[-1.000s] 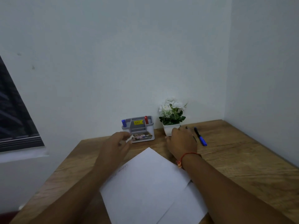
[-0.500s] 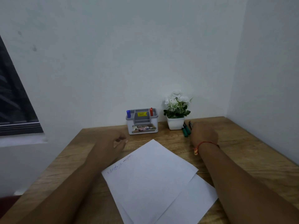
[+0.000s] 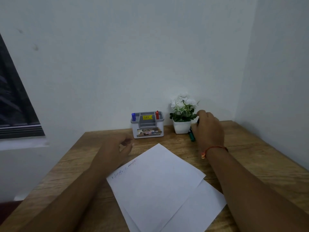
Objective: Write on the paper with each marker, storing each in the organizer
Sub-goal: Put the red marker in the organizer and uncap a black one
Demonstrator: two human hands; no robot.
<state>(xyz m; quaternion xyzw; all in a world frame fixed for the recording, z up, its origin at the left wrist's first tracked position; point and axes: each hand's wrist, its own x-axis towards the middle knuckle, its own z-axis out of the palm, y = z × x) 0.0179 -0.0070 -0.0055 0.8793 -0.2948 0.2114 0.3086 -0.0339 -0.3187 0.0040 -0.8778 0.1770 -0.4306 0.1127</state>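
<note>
Two markers, a blue marker (image 3: 133, 116) and a red marker (image 3: 157, 115), are seen standing upright in the organizer (image 3: 147, 129) at the back of the desk (image 3: 250, 148), so part of the task is judged done. A green marker (image 3: 192, 136) is found lying flat on the desk, just beside the white plant pot (image 3: 182, 127) and at the fingers of the right hand (image 3: 208, 129). That hand is curled down over the spot, and something dark shows at its fingertips; whether anything has actually been gripped cannot be told. The left hand (image 3: 117, 148) is rested loosely curled, nothing held, beside the far-left edge of the paper (image 3: 155, 181), where a line of writing is seen.

The green marker's long axis is laid from the pot's base toward the person, with the near end swung slightly right. Which end carries the cap cannot be made out. It is expected to be light, stiff and smooth, so apt to roll. It is best pinched at mid-barrel, with the cap pulled off by the other hand.
</note>
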